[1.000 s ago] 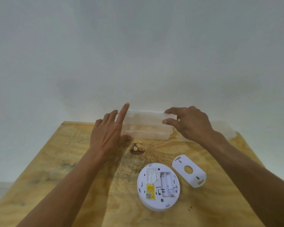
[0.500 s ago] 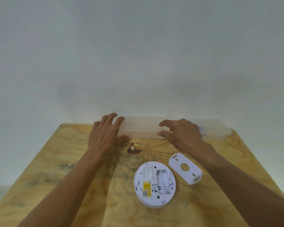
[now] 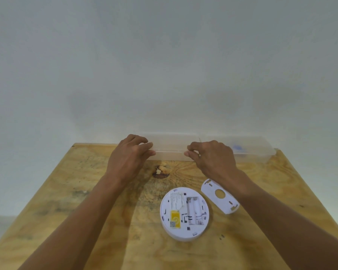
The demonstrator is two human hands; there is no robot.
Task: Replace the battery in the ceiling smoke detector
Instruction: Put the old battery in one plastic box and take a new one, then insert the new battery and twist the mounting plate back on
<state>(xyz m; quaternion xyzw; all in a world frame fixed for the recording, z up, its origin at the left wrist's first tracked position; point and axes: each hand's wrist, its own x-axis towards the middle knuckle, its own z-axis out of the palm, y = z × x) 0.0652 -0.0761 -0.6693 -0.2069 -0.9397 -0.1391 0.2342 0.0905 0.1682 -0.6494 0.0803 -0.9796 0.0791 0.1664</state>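
In the head view, my left hand [image 3: 128, 158] and right hand [image 3: 213, 158] each keep a curled grip on the near edge of the clear plastic box [image 3: 170, 146] at the far edge of the desk [image 3: 86, 191], just above centre frame. To do this well, I judge both sides should move together. The smoke detector [image 3: 184, 213] lies back-up, lower centre, battery bay showing. Its mounting plate [image 3: 220, 195] lies just right, near my right wrist; nothing blocks the box.
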